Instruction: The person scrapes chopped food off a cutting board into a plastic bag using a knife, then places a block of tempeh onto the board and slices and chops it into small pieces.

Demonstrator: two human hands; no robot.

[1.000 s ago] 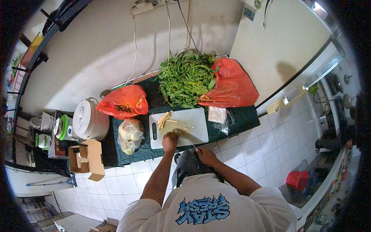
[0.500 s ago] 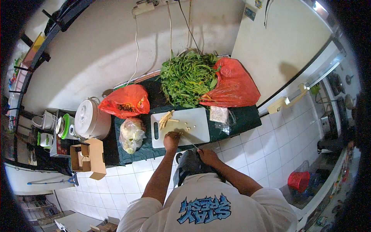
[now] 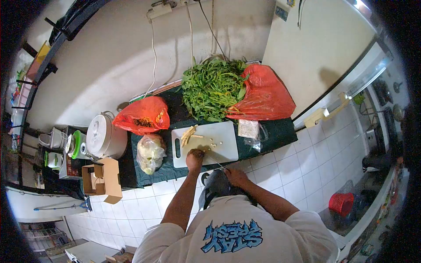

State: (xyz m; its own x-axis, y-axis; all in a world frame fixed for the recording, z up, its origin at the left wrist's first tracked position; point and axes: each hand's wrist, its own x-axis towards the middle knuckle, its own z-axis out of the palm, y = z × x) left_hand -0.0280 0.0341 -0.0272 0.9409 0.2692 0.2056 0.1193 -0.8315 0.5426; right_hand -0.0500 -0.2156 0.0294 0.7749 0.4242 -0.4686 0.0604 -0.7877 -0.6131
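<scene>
On the white cutting board (image 3: 226, 131) lie a pile of pale strips (image 3: 188, 134) and several small cut pieces (image 3: 213, 145). My left hand (image 3: 194, 159) is closed at the board's near edge, over something too small and hidden to make out. My right hand (image 3: 236, 176) is closed round the handle end of a knife (image 3: 215, 161), just off the board's near edge. The blade points up and left toward my left hand.
Leafy greens (image 3: 212, 90) and a red plastic bag (image 3: 269, 96) lie behind the board. Beside it are a wrapped block (image 3: 248, 129), a clear bag (image 3: 150, 153) and an open red bag (image 3: 144, 116). A white pot (image 3: 105, 136) and cardboard box (image 3: 112, 179) stand left.
The camera view has shifted slightly. Both hands remain in nearly the same places, and the knife blade is at a slightly different angle.
</scene>
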